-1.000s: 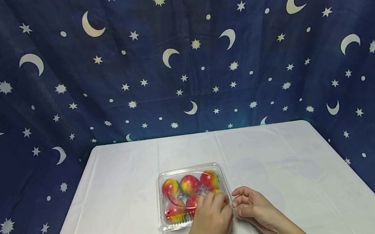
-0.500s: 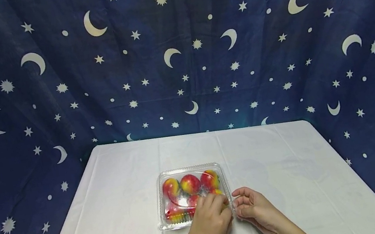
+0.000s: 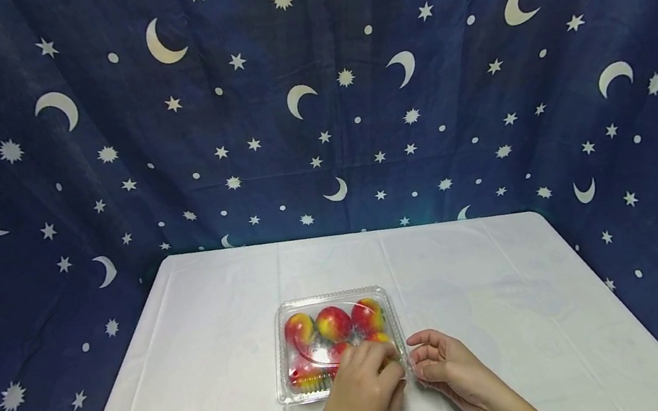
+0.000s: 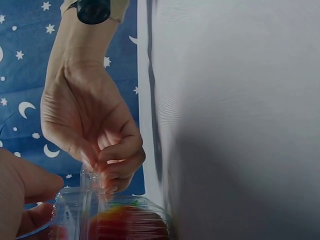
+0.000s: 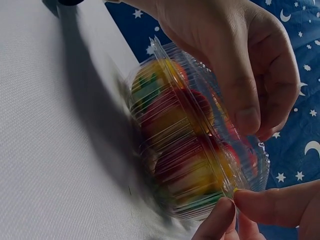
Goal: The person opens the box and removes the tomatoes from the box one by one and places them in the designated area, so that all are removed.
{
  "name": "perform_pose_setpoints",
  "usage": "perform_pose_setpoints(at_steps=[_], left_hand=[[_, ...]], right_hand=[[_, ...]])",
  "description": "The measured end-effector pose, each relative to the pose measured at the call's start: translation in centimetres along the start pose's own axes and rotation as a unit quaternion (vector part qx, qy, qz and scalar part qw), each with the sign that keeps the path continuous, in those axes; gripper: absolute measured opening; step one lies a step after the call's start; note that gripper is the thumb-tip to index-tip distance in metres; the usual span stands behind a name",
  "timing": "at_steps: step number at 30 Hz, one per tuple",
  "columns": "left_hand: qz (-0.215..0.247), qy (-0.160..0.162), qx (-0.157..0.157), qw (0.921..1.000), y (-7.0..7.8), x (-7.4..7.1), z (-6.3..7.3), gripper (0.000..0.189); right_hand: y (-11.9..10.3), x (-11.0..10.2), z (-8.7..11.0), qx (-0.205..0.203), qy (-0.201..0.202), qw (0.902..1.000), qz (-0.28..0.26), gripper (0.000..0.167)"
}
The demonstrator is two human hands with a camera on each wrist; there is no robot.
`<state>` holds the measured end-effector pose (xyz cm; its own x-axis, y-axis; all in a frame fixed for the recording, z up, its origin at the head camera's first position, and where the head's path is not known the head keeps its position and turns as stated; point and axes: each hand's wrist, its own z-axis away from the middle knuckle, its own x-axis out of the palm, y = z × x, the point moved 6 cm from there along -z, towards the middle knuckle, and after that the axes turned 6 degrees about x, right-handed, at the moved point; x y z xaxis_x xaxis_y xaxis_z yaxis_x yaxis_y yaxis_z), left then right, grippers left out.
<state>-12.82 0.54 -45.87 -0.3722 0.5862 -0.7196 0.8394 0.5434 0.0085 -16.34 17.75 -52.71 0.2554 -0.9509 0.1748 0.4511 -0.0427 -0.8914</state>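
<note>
A clear plastic clamshell container (image 3: 332, 297) stands on the table with its lid down. Several red-and-yellow, peach-like fruits (image 3: 334, 323) show through the plastic. My left hand (image 3: 365, 394) is over the lid's near right part. In the left wrist view its thumb and a finger (image 4: 42, 186) are apart beside the container; any contact with the lid is unclear. At the near right corner is my right hand (image 3: 453, 367). The right wrist view shows its thumb and forefinger (image 5: 272, 204) pinching the container's rim. Some front fruits are hidden behind the left hand.
A white cloth covers the table (image 3: 218, 291). Behind and around it hangs a dark blue curtain (image 3: 261, 122) printed with moons and stars. A dark band (image 4: 93, 11) is on the right wrist.
My left hand has shifted slightly left and back from the container's right edge. The right hand has hardly moved at the corner, and the container stays in place.
</note>
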Motion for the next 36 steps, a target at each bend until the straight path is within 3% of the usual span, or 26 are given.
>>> perform_pose_setpoints(at_steps=[12, 19, 26, 36], left_hand=[[0.065, 0.008, -0.040, 0.9970, -0.7, -1.0, 0.0, 0.032], [0.125, -0.004, -0.080, 0.9889, -1.2, -1.6, -0.1, 0.035], [0.148, 0.015, -0.093, 0.9846, -1.7, -2.0, 0.0, 0.037], [0.238, 0.018, -0.136, 0.9615, -2.6, -2.4, 0.2, 0.038]], right_hand=[[0.0, -0.1, 0.2, -0.003, -0.005, 1.0000, 0.005, 0.056], [-0.1, -0.3, 0.2, -0.004, 0.005, 0.9999, 0.009, 0.057], [-0.2, -0.4, 0.1, -0.011, 0.010, 0.9998, 0.016, 0.057], [-0.6, -0.5, 0.2, -0.023, 0.020, 0.9986, 0.042, 0.059]])
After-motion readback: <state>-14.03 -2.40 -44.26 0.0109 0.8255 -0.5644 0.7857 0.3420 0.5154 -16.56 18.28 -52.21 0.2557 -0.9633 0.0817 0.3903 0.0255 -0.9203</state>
